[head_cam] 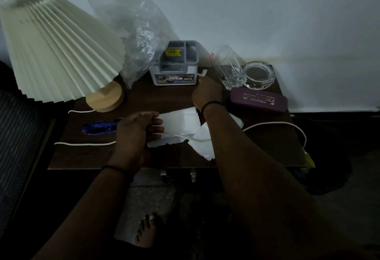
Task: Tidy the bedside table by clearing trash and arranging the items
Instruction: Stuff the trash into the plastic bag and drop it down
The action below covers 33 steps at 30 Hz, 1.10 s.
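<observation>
Left hand (135, 134) fingers pinch torn white paper (181, 123) at table (144, 97) front-centre, long axis running left-right. Right hand (207, 93) reaches toward organizer (174, 64), closed on small white scrap (202, 73). Glass (226, 66) tilted.

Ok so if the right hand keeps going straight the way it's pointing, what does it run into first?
Probably the small white scrap just past the right hand, beside the grey organiser box. Beyond that comes the wall. Depth is hard to judge in this dim view.
</observation>
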Available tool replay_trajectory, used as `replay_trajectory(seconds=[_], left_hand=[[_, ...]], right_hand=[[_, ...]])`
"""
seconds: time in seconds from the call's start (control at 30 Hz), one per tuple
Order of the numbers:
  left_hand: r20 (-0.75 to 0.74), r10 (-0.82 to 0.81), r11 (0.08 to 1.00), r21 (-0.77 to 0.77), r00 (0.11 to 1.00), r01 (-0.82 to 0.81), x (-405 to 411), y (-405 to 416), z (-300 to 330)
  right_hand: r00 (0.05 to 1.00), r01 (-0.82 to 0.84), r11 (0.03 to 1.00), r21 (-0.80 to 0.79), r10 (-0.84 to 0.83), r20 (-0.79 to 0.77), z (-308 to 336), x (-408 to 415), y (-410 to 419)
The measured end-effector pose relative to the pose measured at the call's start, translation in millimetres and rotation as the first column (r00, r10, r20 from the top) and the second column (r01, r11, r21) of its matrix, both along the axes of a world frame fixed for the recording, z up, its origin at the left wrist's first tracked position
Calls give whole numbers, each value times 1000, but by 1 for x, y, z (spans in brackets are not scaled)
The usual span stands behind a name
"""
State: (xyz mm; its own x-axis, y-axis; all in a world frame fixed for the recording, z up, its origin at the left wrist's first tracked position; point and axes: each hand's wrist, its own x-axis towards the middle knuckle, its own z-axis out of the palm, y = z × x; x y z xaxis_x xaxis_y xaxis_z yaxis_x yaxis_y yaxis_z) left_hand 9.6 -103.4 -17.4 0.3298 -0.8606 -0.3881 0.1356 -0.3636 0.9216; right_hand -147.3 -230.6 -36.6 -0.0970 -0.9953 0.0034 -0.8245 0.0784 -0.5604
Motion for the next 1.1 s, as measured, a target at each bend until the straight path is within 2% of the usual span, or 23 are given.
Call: replay_trajectory(seconds=[0.17, 0.27, 0.37, 0.47, 0.53, 0.67, 0.73, 0.8, 0.87, 0.93, 1.1], left_hand=[[-38, 50, 998, -23, 998, -51, 0, 1, 2], [-38, 78, 996, -31, 996, -79, -3, 0, 5], [-27, 70, 996, -61, 997, -72, -4, 1, 10], [-91, 76, 992, -93, 993, -85, -2, 1, 14], [-115, 76, 990, -111, 990, -89, 1, 1, 15], [-86, 124, 983, -123, 989, -134, 9, -1, 12], [-102, 208, 972, -91, 973, -217, 14, -1, 10], [-141, 276, 955, -69, 951, -288, 18, -3, 8], [-151, 307, 946, -64, 940, -319, 20, -4, 6], [-145, 310, 945, -61, 939, -322, 20, -5, 6], [-164, 291, 952, -48, 943, -302, 19, -2, 7]], right_hand=[[996, 56, 992, -114, -48, 74, 8, -5, 27], [964, 84, 980, -182, -34, 264, 18, 3, 45], [839, 39, 998, -58, -1, 545, 28, 17, 60], [711, -191, 975, 110, 60, 701, 37, 34, 69], [678, -283, 948, 147, 90, 729, 42, 45, 74], [633, -346, 919, 189, 80, 770, 47, 57, 75], [660, -308, 926, 218, 43, 750, 50, 59, 71], [672, -212, 962, 173, 15, 741, 54, 61, 63], [588, -179, 972, 154, -20, 809, 60, 64, 54], [501, -242, 956, 164, -22, 865, 66, 70, 47], [461, -332, 918, 218, -44, 886, 68, 87, 30]])
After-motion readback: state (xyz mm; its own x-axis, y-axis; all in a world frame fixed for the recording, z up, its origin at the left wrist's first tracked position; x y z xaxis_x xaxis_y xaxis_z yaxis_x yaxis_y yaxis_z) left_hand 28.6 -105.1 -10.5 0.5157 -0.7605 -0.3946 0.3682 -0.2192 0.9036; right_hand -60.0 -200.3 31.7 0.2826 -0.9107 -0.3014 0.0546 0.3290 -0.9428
